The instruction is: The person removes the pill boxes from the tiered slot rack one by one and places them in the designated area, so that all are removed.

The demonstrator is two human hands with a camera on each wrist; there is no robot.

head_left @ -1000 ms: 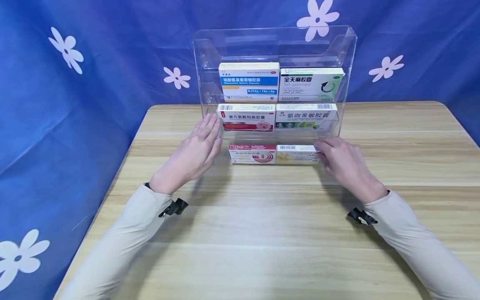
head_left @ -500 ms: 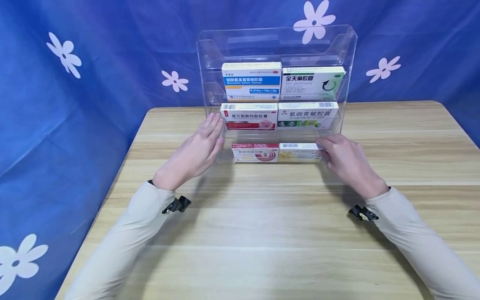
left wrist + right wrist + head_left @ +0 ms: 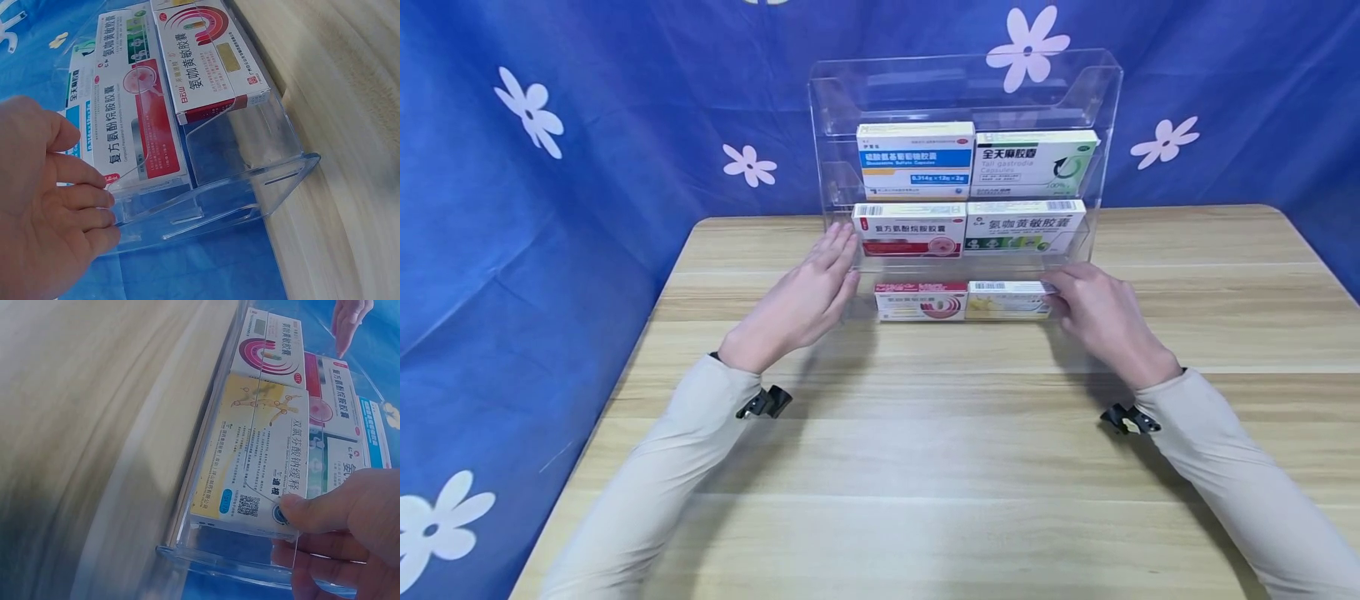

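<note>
A clear acrylic display rack [image 3: 962, 87] stands on the table with medicine boxes in its tiers. My left hand [image 3: 808, 300] lies against the rack's left side, fingers extended, beside the red-and-white medicine box [image 3: 910, 229]. My right hand [image 3: 1101, 321] grips the rack's lower right side. In the right wrist view its thumb [image 3: 303, 511] lies at the corner of the yellow-and-white medicine box [image 3: 250, 450], fingers round the side. Next to that box in the bottom tier is a pink-and-white box [image 3: 206, 53]. The right fingertips are partly hidden in the head view.
The middle tier also holds a green-and-white box [image 3: 1022, 227]. Above sit a blue-and-white box [image 3: 916, 162] and a white box with a green arrow [image 3: 1033, 164]. A blue flowered curtain [image 3: 625, 167] hangs behind and left of the wooden table [image 3: 925, 467].
The rack and its boxes have shifted slightly to the right across the table. Both hands have moved along with it, keeping their places at its sides.
</note>
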